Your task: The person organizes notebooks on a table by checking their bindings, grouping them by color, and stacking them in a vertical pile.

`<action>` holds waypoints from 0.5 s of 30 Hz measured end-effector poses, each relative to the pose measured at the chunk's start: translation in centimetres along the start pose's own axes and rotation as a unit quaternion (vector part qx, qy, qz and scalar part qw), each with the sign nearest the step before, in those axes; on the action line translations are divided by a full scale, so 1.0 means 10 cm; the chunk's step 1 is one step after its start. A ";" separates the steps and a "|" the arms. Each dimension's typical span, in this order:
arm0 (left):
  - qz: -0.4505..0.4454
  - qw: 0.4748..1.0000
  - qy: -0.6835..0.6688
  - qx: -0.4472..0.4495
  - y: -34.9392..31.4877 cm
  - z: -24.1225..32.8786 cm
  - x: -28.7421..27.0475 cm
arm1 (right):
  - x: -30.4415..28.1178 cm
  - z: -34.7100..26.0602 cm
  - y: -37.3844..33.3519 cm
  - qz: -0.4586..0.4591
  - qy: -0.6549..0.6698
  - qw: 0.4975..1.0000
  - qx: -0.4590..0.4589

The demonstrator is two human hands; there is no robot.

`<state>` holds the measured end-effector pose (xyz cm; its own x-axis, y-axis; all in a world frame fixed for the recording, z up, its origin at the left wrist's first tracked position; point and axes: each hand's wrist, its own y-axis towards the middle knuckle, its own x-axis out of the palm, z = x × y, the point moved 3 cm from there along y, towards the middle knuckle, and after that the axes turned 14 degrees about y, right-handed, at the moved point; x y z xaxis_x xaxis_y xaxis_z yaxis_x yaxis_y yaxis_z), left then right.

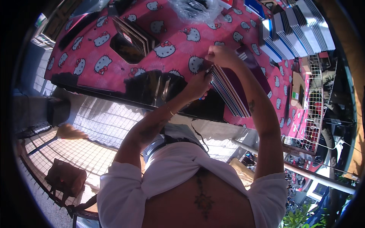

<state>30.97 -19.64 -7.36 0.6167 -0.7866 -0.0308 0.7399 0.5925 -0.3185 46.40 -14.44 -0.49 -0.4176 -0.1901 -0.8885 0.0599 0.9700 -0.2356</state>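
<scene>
The stack of spiral notebooks (230, 93) lies on the table in front of the person, its bound edges fanned in a slanting row and a dark purple cover (260, 72) reaching to the right beneath the right forearm. At the stack's far left corner is the left hand (198, 86), its fingers curled inward with little gap between them; whether they grip the bindings or only touch them cannot be told, and a small blue bit beside them is too small to make out. Just beyond that same corner is the right hand (224, 57), fingers bent and drawn together near the thumb; whether anything thin is pinched there cannot be told. Under the stack spreads a pink cloth (165, 51) printed with white cat faces, and to the stack's left a torn, shiny black patch (152, 88) shows along the near edge. Farther left and beyond the stack stands a dark holder with upright panels (131, 41); straight beyond it lies crumpled clear plastic (195, 10). Beyond the stack to the right, more white notebooks (296, 32) are piled in rows, and right of the stack sits an open cardboard box (298, 91) beside a white wire rack (315, 98). Well to the stack's left, below table level, are a broom (70, 133) and a brown bag (66, 176).
</scene>
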 end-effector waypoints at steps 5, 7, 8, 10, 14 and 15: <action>-0.018 0.999 -0.037 0.032 -0.10 -0.11 0.03 | -0.01 -0.03 0.00 -0.038 0.021 0.999 -0.015; -0.006 0.998 -0.041 0.037 0.01 -0.20 0.03 | 0.00 -0.11 0.00 -0.082 0.011 0.996 -0.015; 0.002 0.998 -0.044 0.042 0.05 -0.20 0.03 | 0.01 -0.12 0.00 -0.090 -0.016 0.996 -0.024; -0.011 0.999 -0.035 0.026 0.10 -0.21 0.03 | 0.02 -0.14 0.00 -0.098 -0.044 0.994 -0.034; 0.000 0.999 -0.044 -0.015 0.07 -0.12 0.06 | 0.05 -0.13 0.00 -0.092 -0.047 0.995 -0.013; 0.000 0.999 -0.045 -0.016 0.05 -0.10 0.05 | 0.05 -0.12 0.00 -0.092 -0.055 0.994 -0.018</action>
<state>31.40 -19.94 -8.47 0.6390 -0.7673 0.0550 0.7321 0.5847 -0.3494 45.09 -14.40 -0.48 -0.3177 -0.3776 -0.8698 -0.0406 0.9219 -0.3853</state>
